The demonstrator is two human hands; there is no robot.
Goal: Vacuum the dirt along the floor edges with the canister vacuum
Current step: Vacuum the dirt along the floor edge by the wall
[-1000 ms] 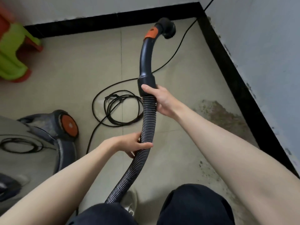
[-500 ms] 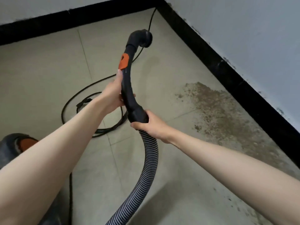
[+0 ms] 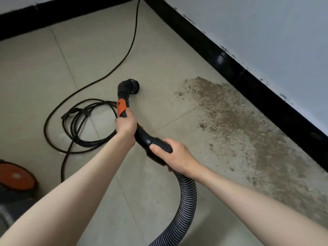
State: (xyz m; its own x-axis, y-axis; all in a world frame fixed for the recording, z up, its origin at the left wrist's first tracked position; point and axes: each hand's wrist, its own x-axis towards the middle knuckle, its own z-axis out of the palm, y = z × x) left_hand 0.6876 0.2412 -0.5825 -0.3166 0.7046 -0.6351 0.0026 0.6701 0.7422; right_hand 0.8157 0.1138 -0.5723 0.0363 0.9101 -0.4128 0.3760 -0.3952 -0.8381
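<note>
I hold the vacuum's curved black handle (image 3: 143, 137) with both hands. My left hand (image 3: 126, 125) grips it just below the orange slider (image 3: 121, 107). My right hand (image 3: 174, 155) grips its thick lower end, where the ribbed grey hose (image 3: 184, 206) joins and runs down out of view. The round black brush nozzle (image 3: 130, 87) at the tip hangs low over the tiles, left of a wide patch of brown dirt (image 3: 239, 125). The dirt lies along the black skirting (image 3: 248, 75) of the right wall. The canister (image 3: 14, 181), grey with an orange wheel, shows at the lower left edge.
A black power cord (image 3: 79, 125) lies coiled on the beige tiles left of the handle and trails up to the room's far corner. Black skirting also runs along the back wall (image 3: 53, 11). A white wall rises on the right.
The handle has swung down and forward, bringing the nozzle low near the floor. My left hand moved from the hose up to the handle under the orange slider. The view turned right toward the dirt.
</note>
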